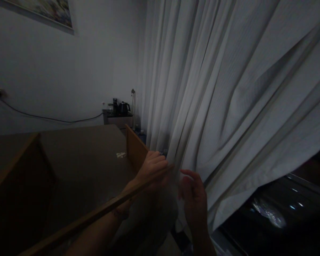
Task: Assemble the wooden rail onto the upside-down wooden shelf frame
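Note:
My left hand (152, 166) reaches along the inner side of a long wooden board (114, 203), and its fingers are bent around the far end of that board. The fingertips are partly hidden and dim. Another wooden panel (137, 147) stands upright just beyond this hand. To the right, my right hand (194, 193) is raised beside the white curtain (186, 117), its index finger stretched toward the left and the others loosely curved. Nothing shows in it, and a small gap separates it from the board.
Long curtain folds hang over the right side. On a small cabinet (119, 122) in the far corner stands a dark kettle (124, 107). A black cable (56, 121) runs along the wall. At the left, another wooden panel (18, 167) rises. A dark glossy surface (288, 202) lies low right.

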The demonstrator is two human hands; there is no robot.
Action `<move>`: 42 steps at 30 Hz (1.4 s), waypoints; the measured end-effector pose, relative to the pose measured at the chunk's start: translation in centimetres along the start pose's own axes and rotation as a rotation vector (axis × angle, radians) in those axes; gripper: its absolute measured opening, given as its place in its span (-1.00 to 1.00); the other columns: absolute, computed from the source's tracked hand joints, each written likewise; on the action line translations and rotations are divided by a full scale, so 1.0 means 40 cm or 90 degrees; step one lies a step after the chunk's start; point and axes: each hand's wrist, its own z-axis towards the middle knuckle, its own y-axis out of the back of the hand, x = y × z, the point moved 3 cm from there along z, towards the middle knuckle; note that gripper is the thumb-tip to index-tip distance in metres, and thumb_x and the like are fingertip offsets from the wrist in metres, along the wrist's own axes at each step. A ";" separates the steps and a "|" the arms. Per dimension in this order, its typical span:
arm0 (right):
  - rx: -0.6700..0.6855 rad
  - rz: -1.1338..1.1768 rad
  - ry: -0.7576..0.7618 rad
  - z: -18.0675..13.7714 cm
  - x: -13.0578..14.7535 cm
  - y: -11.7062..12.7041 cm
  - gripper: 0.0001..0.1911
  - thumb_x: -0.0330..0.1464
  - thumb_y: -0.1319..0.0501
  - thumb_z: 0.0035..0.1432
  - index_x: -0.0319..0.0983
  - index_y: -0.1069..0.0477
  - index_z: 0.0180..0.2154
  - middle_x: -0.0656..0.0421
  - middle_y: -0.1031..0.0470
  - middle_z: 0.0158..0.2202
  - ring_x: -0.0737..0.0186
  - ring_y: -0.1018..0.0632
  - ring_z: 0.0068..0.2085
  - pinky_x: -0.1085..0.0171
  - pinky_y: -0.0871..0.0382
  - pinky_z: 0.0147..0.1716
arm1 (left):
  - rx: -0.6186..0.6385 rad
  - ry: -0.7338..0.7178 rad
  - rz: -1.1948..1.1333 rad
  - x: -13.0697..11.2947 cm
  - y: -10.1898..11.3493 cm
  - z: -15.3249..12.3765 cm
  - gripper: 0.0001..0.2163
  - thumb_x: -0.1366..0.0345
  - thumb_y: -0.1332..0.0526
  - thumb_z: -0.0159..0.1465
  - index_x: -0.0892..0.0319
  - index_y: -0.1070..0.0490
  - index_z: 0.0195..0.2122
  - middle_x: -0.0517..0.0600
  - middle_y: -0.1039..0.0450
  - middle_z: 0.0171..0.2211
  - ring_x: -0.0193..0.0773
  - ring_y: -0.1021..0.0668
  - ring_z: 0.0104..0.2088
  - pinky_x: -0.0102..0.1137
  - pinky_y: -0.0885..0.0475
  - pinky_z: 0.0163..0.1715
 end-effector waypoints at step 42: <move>0.128 -0.234 0.402 0.006 0.054 0.062 -0.89 -0.39 -0.32 0.16 -0.17 -0.50 -0.22 0.19 -0.53 -0.37 0.29 -0.56 -0.33 0.35 -0.49 -0.36 | -0.008 0.005 -0.001 0.001 -0.004 -0.002 -0.79 0.25 -0.01 0.22 0.15 -0.18 -0.55 -0.07 -0.22 -0.58 -0.26 -0.28 -0.46 -0.28 -0.13 -0.38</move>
